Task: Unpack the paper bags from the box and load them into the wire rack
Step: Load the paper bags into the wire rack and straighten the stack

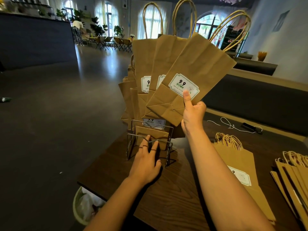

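My right hand (193, 114) pinches a fan of three flat brown paper bags (196, 64) with white "9.9" labels, thumb on the front bag's label, held up above the wire rack (133, 139). The rack stands on the dark wooden table (175, 189) and holds several more bags behind and inside it. My left hand (146, 162) rests on the rack's front wire with the fingers stretched out over it.
A flat pile of bags (236, 167) lies on the table to the right, with another stack (295, 177) at the right edge. A white cord (230, 125) and a dark device lie further back. A bin with a plastic liner (85, 205) stands below the table's left edge.
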Tool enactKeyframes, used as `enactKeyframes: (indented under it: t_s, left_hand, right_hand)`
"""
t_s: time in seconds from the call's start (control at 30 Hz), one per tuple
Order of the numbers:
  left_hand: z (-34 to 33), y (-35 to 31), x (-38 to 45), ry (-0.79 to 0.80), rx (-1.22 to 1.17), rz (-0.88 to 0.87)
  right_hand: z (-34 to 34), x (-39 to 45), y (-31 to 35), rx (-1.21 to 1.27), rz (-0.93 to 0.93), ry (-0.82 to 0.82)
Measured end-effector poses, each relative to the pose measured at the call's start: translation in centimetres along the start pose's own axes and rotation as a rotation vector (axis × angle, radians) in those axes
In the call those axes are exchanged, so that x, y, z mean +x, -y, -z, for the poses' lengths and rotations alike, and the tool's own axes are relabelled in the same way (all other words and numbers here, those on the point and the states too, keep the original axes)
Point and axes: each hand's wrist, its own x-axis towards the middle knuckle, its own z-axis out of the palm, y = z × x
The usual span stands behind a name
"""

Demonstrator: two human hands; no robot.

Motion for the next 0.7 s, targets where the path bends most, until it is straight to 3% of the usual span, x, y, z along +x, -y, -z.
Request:
enactKeyframes:
  t_s: [0.5,0.63,0.7]
  left_hand:
    - [-0.7,0.2,0.3,0.035,0.066,-0.002]
    - [-0.5,0.2,0.5,0.017,-0.012,0.021]
    - [-0.4,0.4,0.6,-0.024,-0.18,0.064]
  right_hand:
    - [-0.1,0.4,-2.7,-0.099,-0.082,0.112]
    - [1.0,-1.6,-5.1,-0.214,-0.165,0.098]
    - [1.5,-2.2,-5.9,-0.166,-0.213,0.09]
